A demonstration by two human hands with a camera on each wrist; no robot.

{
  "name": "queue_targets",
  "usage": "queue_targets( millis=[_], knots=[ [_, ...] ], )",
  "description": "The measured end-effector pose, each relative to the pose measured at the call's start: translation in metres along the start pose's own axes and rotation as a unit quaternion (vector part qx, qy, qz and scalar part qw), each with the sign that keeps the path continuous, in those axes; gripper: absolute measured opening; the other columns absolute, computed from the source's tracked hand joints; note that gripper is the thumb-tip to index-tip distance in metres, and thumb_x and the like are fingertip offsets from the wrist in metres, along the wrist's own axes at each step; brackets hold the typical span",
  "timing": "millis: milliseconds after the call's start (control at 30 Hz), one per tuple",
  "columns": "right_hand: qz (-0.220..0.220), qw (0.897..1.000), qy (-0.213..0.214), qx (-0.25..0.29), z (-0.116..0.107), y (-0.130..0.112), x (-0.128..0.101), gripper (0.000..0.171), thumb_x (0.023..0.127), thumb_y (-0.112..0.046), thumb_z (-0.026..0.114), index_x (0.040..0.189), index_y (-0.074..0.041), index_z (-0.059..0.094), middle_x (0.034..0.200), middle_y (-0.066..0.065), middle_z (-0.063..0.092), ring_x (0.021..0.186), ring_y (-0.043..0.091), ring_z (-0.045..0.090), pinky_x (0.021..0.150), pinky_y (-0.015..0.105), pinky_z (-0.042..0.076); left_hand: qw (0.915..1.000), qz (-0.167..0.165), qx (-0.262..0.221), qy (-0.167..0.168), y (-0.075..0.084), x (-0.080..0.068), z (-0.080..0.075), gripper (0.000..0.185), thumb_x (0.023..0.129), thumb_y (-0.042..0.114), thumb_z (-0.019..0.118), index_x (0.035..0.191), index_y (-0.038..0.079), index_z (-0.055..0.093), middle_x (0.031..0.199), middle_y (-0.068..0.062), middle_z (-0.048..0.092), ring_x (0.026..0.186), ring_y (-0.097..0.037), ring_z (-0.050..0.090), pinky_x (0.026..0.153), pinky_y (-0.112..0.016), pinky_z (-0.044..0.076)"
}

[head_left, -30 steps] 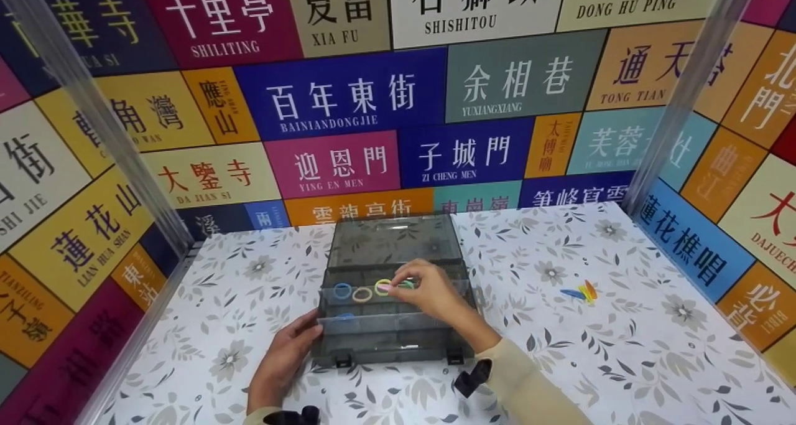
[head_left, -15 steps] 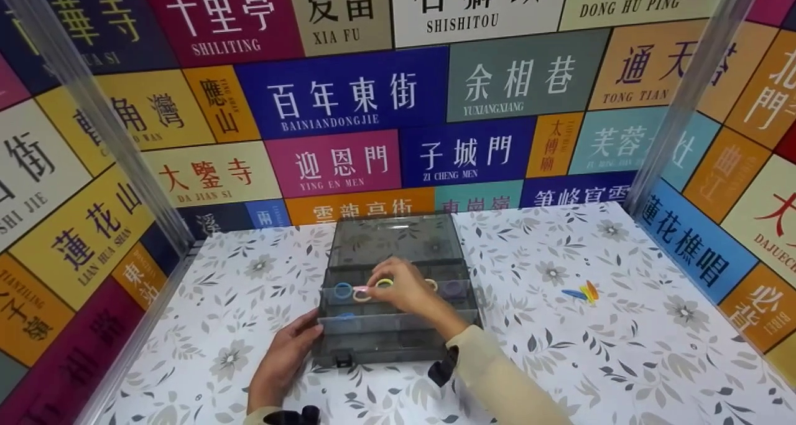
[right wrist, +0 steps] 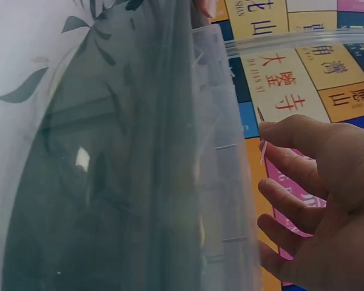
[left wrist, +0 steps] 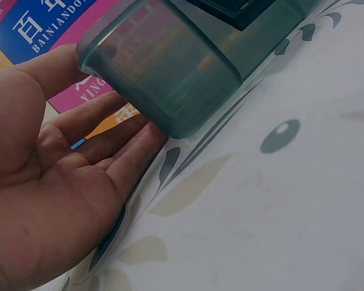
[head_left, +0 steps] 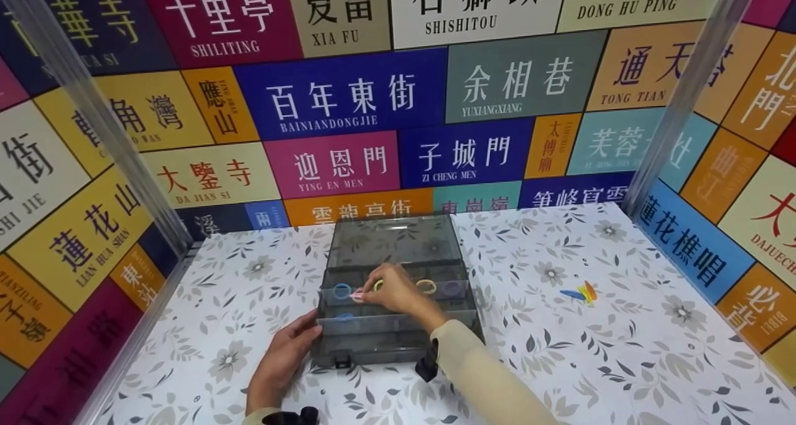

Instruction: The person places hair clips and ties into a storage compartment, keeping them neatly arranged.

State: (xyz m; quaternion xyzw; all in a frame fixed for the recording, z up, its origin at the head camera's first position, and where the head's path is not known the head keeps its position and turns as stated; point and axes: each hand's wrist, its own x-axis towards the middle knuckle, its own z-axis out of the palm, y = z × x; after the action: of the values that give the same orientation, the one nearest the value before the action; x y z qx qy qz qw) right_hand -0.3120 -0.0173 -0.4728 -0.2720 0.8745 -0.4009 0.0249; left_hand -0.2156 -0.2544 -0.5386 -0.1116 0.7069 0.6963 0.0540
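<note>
In the head view, a smoky see-through compartment box [head_left: 404, 347] stands on the table with its lid [head_left: 395, 241] raised at the back. My right hand [head_left: 398, 294] is over its left-middle part, pinching a small pink hair clip [head_left: 356, 296] between thumb and forefinger. Only a thin pink edge of the clip [right wrist: 263, 153] shows in the right wrist view. My left hand [head_left: 289, 353] rests against the box's left side, thumb at the rim, fingers [left wrist: 136, 145] fairly straight by the lower corner. A blue ring-shaped band [head_left: 334, 290] lies beside the clip; a cream band [head_left: 426, 281] is farther right.
A clear divider strip [head_left: 398, 324] crosses the box, with something blue [head_left: 342, 317] behind it at the left. Several blue, yellow and orange slim pieces [head_left: 581, 294] lie on the flowered table [head_left: 622, 350] to the right. Sign-patterned walls [head_left: 348, 95] rise behind and beside the table.
My right hand has moved left across the box with the pink hair clip, from by the yellow band to beside the blue band, uncovering the bands at the right. My left hand has stayed put.
</note>
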Motion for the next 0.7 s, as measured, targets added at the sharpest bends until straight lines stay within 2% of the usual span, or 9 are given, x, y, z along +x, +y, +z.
queue_targets(
  millis=[67,167,200,300,367,433,567,700],
  knots=[
    [0.006,1.000,-0.006,-0.001,0.003,0.001,0.002,0.011,0.084,-0.022,0.082,0.078,-0.013,0.081,0.086,-0.002,0.074,0.078,0.016,0.065,0.089,0.045,0.056,1.0000,0.000,0.001,0.002,0.000,0.000,0.000,0.058,0.098,0.017,0.063,0.150,0.000,0.043,0.158,-0.025,0.038,0.149,-0.039,0.032,0.123,-0.054,0.028],
    [0.030,0.999,-0.022,0.001,0.005,0.001,0.004,0.010,0.083,-0.025,0.083,0.079,-0.015,0.081,0.086,-0.005,0.073,0.073,0.011,0.060,0.068,0.034,0.055,1.0000,-0.001,-0.002,0.006,0.000,0.001,0.001,0.058,0.097,0.017,0.063,0.149,0.001,0.044,0.158,-0.024,0.038,0.149,-0.038,0.032,0.123,-0.053,0.028],
    [0.035,0.999,-0.026,-0.002,0.005,0.001,0.004,0.010,0.083,-0.024,0.083,0.079,-0.016,0.081,0.087,-0.004,0.074,0.075,0.012,0.062,0.070,0.034,0.056,1.0000,-0.003,-0.001,0.007,0.001,0.002,0.001,0.058,0.097,0.017,0.064,0.149,0.001,0.044,0.158,-0.024,0.038,0.149,-0.038,0.032,0.123,-0.053,0.028],
    [0.041,0.998,-0.033,-0.017,0.007,0.002,0.005,0.007,0.082,-0.021,0.083,0.079,-0.016,0.081,0.093,-0.002,0.076,0.093,0.021,0.067,0.097,0.043,0.054,0.9999,-0.006,-0.006,0.009,0.001,0.002,0.002,0.059,0.097,0.017,0.065,0.149,0.000,0.044,0.158,-0.024,0.037,0.150,-0.038,0.032,0.123,-0.052,0.028],
    [0.047,0.998,-0.034,-0.030,0.008,0.002,0.006,0.005,0.081,-0.020,0.083,0.079,-0.016,0.081,0.097,-0.001,0.076,0.106,0.029,0.065,0.110,0.054,0.044,0.9999,-0.006,-0.008,0.008,0.001,0.003,0.002,0.060,0.097,0.016,0.065,0.149,-0.002,0.042,0.158,-0.025,0.036,0.150,-0.039,0.031,0.123,-0.052,0.028],
    [0.056,0.997,-0.035,-0.046,0.010,0.003,0.006,0.004,0.081,-0.021,0.083,0.078,-0.018,0.081,0.101,-0.002,0.076,0.117,0.031,0.060,0.118,0.059,0.033,0.9999,-0.004,-0.013,0.007,0.000,0.003,0.002,0.061,0.097,0.015,0.064,0.149,-0.004,0.041,0.158,-0.027,0.035,0.150,-0.039,0.031,0.123,-0.052,0.029],
    [0.080,0.994,-0.037,-0.072,0.013,0.003,0.005,0.006,0.081,-0.024,0.083,0.076,-0.023,0.081,0.104,-0.004,0.074,0.118,0.030,0.057,0.113,0.056,0.038,0.9999,-0.004,-0.016,0.007,0.000,0.003,0.001,0.061,0.097,0.015,0.064,0.150,-0.004,0.040,0.159,-0.027,0.034,0.150,-0.039,0.031,0.123,-0.052,0.029],
    [0.081,0.992,-0.034,-0.093,0.016,0.001,0.003,0.008,0.079,-0.025,0.085,0.073,-0.025,0.080,0.096,-0.007,0.074,0.109,0.026,0.057,0.107,0.050,0.041,0.9999,-0.007,-0.013,0.006,0.000,0.003,0.001,0.062,0.096,0.016,0.065,0.150,-0.003,0.041,0.159,-0.026,0.035,0.150,-0.038,0.031,0.123,-0.052,0.028]
  ],
)
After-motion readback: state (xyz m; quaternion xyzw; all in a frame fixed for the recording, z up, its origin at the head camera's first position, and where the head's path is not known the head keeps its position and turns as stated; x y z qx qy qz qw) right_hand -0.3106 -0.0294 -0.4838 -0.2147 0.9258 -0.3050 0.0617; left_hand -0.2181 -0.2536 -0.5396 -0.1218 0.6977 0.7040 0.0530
